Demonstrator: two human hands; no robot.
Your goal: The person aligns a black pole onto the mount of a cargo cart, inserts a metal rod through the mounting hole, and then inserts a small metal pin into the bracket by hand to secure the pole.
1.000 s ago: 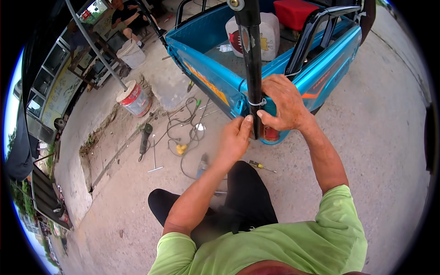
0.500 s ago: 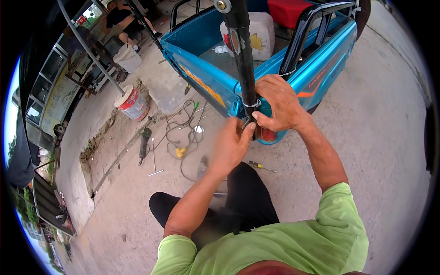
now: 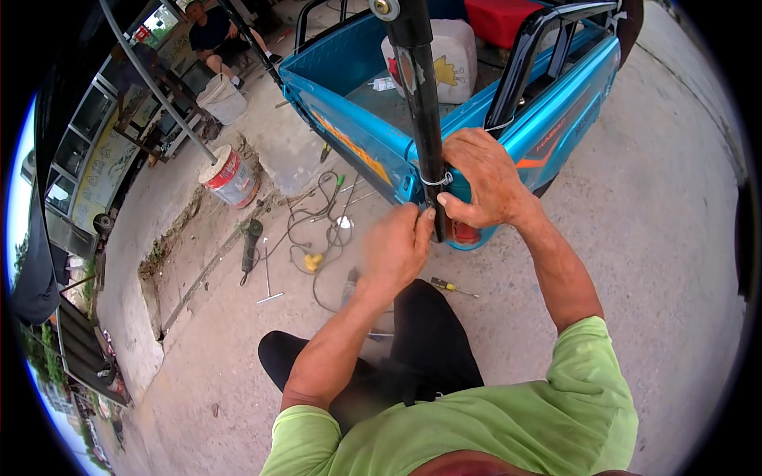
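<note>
A black metal pole (image 3: 426, 119) with worn paint stands at the near corner of the blue cargo bed (image 3: 357, 115). A loop of wire (image 3: 441, 181) binds it low down. My right hand (image 3: 482, 178) is closed around the pole and corner at the wire, its thumb pressed on the pole just below. My left hand (image 3: 398, 242) is at the pole's lower end, thumb and fingers pinched together. What they pinch, if anything, is hidden. Just beside the pole's foot shows a red tail light (image 3: 465, 232).
On the concrete lie a yellow-handled screwdriver (image 3: 454, 287), a T-handled rod (image 3: 268, 278), a black corded power tool (image 3: 252, 247) and tangled cables (image 3: 317, 214). A paint bucket (image 3: 230, 178) holds an upright pole. A white jug (image 3: 446, 59) stands in the bed. A person (image 3: 218, 40) sits far back.
My left hand has turned slightly and shifted a little at the pole's lower end, still pinched. My right hand keeps its hold. The seated person has straightened up.
</note>
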